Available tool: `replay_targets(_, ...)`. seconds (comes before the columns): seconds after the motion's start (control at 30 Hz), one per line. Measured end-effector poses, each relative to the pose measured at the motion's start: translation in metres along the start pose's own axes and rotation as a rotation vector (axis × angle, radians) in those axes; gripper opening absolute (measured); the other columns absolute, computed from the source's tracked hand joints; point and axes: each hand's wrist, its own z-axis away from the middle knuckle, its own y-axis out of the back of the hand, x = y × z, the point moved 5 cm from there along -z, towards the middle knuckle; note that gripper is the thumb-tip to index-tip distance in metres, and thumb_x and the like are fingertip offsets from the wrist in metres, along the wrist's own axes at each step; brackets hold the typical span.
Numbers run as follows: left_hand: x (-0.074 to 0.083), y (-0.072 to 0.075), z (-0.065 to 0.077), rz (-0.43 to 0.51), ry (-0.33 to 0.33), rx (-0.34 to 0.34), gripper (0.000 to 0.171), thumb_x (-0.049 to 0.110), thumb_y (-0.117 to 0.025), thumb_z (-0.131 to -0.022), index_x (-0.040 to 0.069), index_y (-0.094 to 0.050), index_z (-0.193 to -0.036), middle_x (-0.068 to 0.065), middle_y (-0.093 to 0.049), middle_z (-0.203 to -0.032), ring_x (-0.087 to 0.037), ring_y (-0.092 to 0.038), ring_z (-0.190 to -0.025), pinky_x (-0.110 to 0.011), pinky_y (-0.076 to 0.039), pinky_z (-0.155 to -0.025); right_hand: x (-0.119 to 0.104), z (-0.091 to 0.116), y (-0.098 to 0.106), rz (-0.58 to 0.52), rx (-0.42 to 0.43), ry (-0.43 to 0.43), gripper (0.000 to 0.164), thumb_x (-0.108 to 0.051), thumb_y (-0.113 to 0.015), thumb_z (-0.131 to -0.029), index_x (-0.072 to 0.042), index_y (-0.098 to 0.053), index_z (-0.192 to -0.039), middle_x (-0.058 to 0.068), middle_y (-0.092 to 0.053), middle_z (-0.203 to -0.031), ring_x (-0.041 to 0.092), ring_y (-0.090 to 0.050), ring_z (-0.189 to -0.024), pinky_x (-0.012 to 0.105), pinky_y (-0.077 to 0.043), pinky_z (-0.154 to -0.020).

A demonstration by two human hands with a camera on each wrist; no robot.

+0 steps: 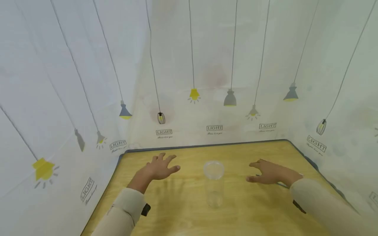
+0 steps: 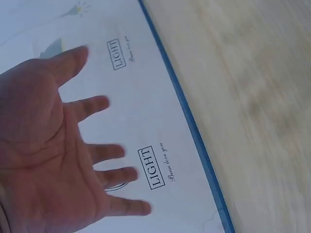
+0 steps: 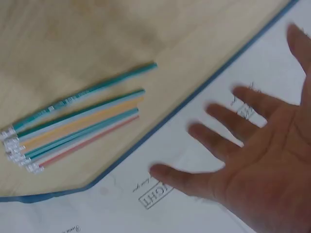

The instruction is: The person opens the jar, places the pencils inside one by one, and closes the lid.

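Clear container (image 1: 214, 185) upright on table (image 1: 183, 216), between left hand (image 1: 160, 168) and right hand (image 1: 270, 172), touching neither. Fingers of both hands spread, released. Pencils (image 3: 82, 122) lie at right, near right hand.

The white wall sheet (image 1: 189, 139) repeats a boxed sign (image 1: 214, 128) reading "LIGHT" in capitals; under it, a script line (image 2: 166, 162) ends in "love you", its first word uncertain. Printing on a green pencil (image 3: 85, 94) is too blurred to read.
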Motion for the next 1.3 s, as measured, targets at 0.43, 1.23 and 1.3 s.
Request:
replay_targets(0.43, 0.007, -0.03, 0.023, -0.07, 0.045, 0.204, 0.092, 0.076, -0.047, -0.107, 0.024, -0.021, -0.178, -0.026, -0.008, -0.185, -0.059, -0.004, -0.169, -0.092, -0.003, -0.124, -0.017, 0.026, -0.031, 0.116, 0.352, -0.082, 0.093, -0.074, -0.049, -0.107, -0.012, -0.031, -0.174, 0.028, -0.022, -0.181, 0.064, -0.014, -0.164, 0.105, 0.001, -0.103)
replay_targets(1.23, -0.006, -0.059, 0.018, -0.041, 0.037, 0.212, 0.102, 0.087, -0.041, -0.101, 0.025, -0.019, -0.178, -0.022, -0.006, -0.186, -0.06, -0.002, -0.169, -0.093, 0.003, -0.122, -0.018, 0.039, -0.039, 0.023, 0.341, -0.109, 0.093, -0.072, -0.05, -0.107, -0.01, -0.032, -0.174, 0.03, -0.02, -0.18, 0.068, -0.01, -0.163, 0.106, 0.011, -0.097)
replay_targets(1.3, -0.004, -0.059, 0.021, -0.03, 0.039, 0.198, 0.102, 0.087, -0.041, -0.101, 0.025, -0.019, -0.178, -0.022, -0.006, -0.186, -0.06, -0.002, -0.169, -0.092, 0.004, -0.123, -0.018, 0.04, -0.04, 0.016, 0.338, -0.111, 0.092, -0.072, -0.05, -0.107, -0.011, -0.033, -0.174, 0.03, -0.02, -0.18, 0.068, -0.01, -0.162, 0.105, 0.011, -0.097)
